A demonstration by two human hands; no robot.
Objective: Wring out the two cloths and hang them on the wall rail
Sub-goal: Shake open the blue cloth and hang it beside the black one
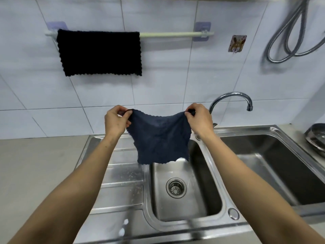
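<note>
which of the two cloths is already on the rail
The black cloth, draped over the pale wall rail; the dark blue cloth is held above the sink.

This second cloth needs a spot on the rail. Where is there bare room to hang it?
The rail is bare from the black cloth's right edge to the right bracket; the blue cloth, held by the left hand and right hand, could go there. The left part is taken.
</note>
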